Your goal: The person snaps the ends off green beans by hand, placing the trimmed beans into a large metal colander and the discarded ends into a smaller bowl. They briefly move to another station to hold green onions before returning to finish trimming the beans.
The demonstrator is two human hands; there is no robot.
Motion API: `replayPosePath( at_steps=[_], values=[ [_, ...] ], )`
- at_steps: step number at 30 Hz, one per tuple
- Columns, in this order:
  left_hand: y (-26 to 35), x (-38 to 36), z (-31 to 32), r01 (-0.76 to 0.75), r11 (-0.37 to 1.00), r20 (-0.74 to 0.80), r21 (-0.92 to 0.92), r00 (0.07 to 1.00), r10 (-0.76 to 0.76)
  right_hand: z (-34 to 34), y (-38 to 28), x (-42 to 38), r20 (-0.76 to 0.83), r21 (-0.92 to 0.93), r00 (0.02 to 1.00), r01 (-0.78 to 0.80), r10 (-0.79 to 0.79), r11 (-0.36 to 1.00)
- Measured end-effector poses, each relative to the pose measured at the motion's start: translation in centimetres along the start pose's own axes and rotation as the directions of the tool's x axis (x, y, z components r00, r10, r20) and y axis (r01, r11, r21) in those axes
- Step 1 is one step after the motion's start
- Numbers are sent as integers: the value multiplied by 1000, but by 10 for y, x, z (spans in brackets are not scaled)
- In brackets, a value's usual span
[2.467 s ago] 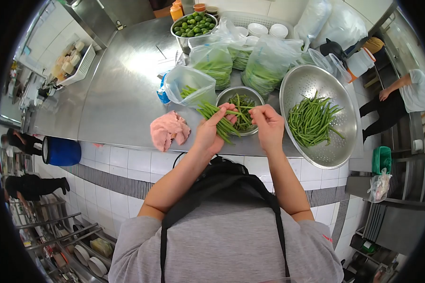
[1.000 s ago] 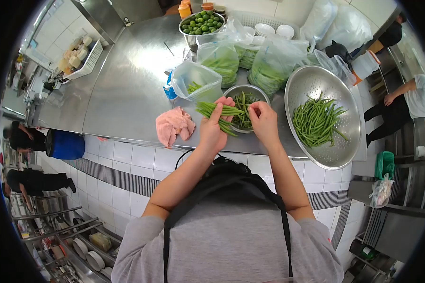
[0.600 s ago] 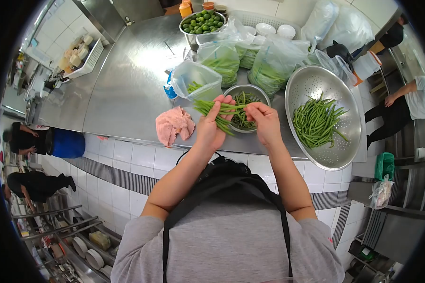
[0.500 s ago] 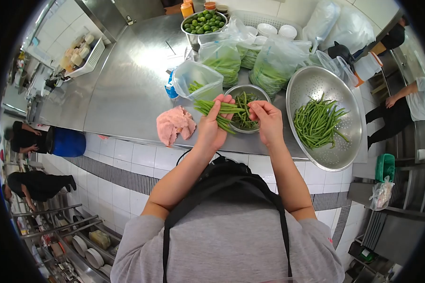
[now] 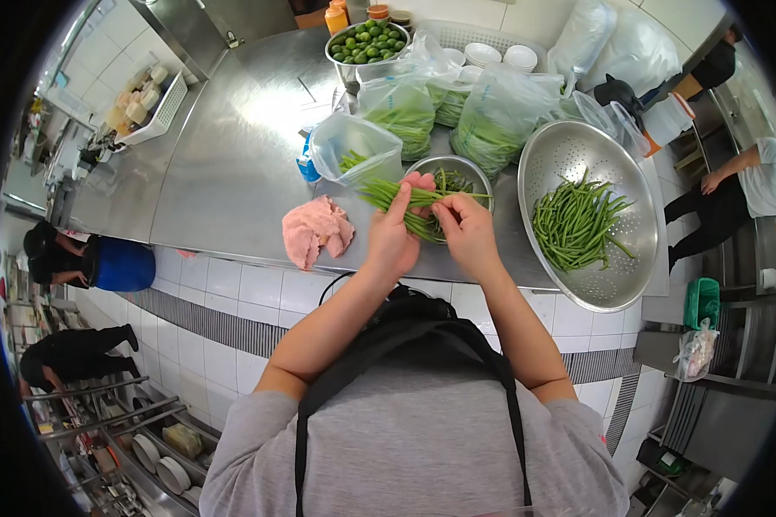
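Head view: I note my left hand point(image 5: 394, 237) closed around a bunch of green beans point(image 5: 403, 196), their tips fanning out left and over the small steel bowl point(image 5: 467, 167). My right hand point(image 5: 466, 231) pinches bean ends just beside it, fingers narrow. Trimmed beans lie in the colander point(image 5: 612, 284), right.

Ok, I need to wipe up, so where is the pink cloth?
The pink cloth lies on the steel counter near its front edge, just left of the left hand and below the open plastic bag.
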State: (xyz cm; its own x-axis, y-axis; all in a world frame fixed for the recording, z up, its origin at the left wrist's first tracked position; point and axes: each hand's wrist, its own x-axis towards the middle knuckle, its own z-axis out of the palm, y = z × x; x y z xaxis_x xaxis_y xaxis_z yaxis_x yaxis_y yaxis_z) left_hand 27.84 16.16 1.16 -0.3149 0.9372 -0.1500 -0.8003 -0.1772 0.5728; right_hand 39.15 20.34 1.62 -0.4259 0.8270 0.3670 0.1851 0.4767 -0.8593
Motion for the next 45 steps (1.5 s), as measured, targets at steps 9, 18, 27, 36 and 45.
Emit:
replayPosePath(
  at_steps=[9,18,27,36,45],
  values=[
    [-1,0,4,-43,998,-70,-50,997,40,-4,14,2,-257,139,953,-131,164,982],
    [3,3,6,-69,998,-14,9,998,69,-9,-13,2,95,-73,993,81,-74,994],
    [3,0,7,-75,996,38,54,997,73,-5,-6,1,247,-194,963,158,-108,968],
    [-10,-12,7,-309,889,225,338,944,243,1,-10,6,-139,-253,963,193,-233,948],
    [8,1,-6,-38,998,7,-46,999,38,-13,8,-1,-58,38,994,-94,96,995]
  ],
)
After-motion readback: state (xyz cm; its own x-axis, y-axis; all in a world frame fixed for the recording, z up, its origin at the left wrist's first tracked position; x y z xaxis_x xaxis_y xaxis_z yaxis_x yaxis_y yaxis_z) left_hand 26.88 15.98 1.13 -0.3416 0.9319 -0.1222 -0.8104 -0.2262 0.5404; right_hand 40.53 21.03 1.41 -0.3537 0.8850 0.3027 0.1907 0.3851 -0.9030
